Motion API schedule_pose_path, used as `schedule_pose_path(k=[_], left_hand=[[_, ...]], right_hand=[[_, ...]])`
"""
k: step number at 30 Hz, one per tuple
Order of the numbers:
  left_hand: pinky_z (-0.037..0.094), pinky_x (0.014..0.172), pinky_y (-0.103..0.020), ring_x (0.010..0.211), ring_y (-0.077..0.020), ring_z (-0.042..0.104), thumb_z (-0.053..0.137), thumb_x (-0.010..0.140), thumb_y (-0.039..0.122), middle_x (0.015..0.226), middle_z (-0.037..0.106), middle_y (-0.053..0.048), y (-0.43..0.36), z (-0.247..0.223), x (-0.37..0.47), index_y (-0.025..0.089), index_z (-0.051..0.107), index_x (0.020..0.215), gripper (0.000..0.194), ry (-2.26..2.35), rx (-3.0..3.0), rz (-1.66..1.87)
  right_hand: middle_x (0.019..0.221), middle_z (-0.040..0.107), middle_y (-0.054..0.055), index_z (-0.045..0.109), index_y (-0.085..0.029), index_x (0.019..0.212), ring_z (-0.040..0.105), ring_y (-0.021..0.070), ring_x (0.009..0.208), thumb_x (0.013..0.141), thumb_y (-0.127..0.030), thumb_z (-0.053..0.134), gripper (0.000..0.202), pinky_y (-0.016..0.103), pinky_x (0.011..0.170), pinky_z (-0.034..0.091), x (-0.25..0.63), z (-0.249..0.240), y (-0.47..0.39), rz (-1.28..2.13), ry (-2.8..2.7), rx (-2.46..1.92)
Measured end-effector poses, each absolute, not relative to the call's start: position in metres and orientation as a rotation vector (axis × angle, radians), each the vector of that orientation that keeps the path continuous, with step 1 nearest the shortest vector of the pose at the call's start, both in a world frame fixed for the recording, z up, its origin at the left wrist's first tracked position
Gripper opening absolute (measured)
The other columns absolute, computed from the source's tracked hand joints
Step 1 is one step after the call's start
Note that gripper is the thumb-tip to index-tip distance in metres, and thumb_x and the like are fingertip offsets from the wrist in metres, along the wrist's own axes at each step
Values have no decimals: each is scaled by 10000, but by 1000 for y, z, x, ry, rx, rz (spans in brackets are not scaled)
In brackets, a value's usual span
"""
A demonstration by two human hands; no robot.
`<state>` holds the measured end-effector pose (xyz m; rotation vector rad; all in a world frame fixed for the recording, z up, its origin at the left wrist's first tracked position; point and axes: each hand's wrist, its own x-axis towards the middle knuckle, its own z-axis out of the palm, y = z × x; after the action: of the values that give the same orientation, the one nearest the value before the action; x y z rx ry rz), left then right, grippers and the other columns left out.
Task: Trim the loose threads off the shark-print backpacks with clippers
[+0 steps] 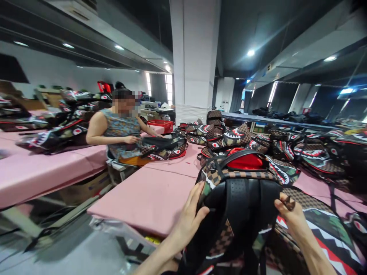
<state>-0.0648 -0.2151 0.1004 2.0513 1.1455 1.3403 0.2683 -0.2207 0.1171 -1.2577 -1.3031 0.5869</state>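
A backpack (pixel 252 198) with brown check panels, black padded straps and a red lining stands upright before me on the pink table, its top partly unzipped. My left hand (pixel 190 212) lies against its left side with the fingers stretched and the thumb apart. At the right edge of the bag, my right hand (pixel 291 214) is closed around a small dark brown object (pixel 289 203) whose kind I cannot make out. Beside that hand lies another check backpack (pixel 323 217) with a camouflage and shark-teeth print.
The pink table (pixel 160 191) stretches ahead. Piles of similar backpacks (pixel 229 137) cover its far and right parts. A co-worker (pixel 120 130) sits across at the left with a backpack (pixel 169 147). A white pillar (pixel 196 61) and a red crate (pixel 162 125) stand farther back.
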Motion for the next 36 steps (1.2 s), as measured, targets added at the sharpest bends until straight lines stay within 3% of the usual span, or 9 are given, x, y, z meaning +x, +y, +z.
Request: schedule_pose_path(k=[6,9,11,14,17,23,30,36], left_hand=[[340,1057,-406,1276,-234,385,480,852,349,1361,440,-104,-230,109,-75,214,408,1323,495,1194,2052,1499],[473,897,-325,1024,-208,581,490,845,333,1091,623,-75,-252,123,-80,223,571,1131,317,1242,1943,1640],[511,743,-277,811,-186,628,479,846,372,883,669,-54,-266,135,-77,206,627,1000,270,1165,1885,1459],[502,643,-262,714,-184,618,423,860,456,745,662,-44,-274,154,-62,156,629,916,368,1005,1626,1179],[481,634,-250,733,-178,604,400,876,447,737,644,-41,-268,164,-46,135,599,909,371,931,1510,1238],[338,436,-228,426,-101,445,380,897,285,499,504,-2,-258,146,-36,156,555,694,297,865,2440,1377],[362,466,-241,481,-124,505,374,917,268,543,562,-43,-251,143,-50,151,549,694,307,707,2776,1400],[287,409,-220,386,-75,386,420,892,271,447,457,13,-247,132,-62,166,507,577,343,774,2651,1392]], right_hand=[[585,256,-51,311,-216,602,243,95,525,681,-572,599,465,234,466,250,257,128,-227,587,-1339,-1310],[579,304,-42,370,-206,604,286,101,536,714,-533,575,402,237,489,283,241,133,-228,576,-1435,-1307],[581,332,-37,401,-200,607,313,106,546,736,-508,558,370,237,501,297,228,137,-229,586,-1504,-1304],[582,375,-30,428,-195,600,352,113,559,749,-481,548,344,234,513,314,214,140,-232,573,-1569,-1309],[569,405,-26,445,-197,584,389,124,563,743,-455,561,324,235,521,334,210,143,-236,549,-1586,-1308],[652,523,0,531,-197,687,484,161,644,754,-401,561,217,249,580,387,214,140,-239,569,-1578,-1279],[605,455,-20,487,-185,647,415,130,595,786,-384,512,244,237,552,340,207,136,-230,485,-1632,-1317],[579,400,-31,451,-187,607,384,122,590,760,-416,527,286,239,547,325,200,142,-233,515,-1651,-1284]])
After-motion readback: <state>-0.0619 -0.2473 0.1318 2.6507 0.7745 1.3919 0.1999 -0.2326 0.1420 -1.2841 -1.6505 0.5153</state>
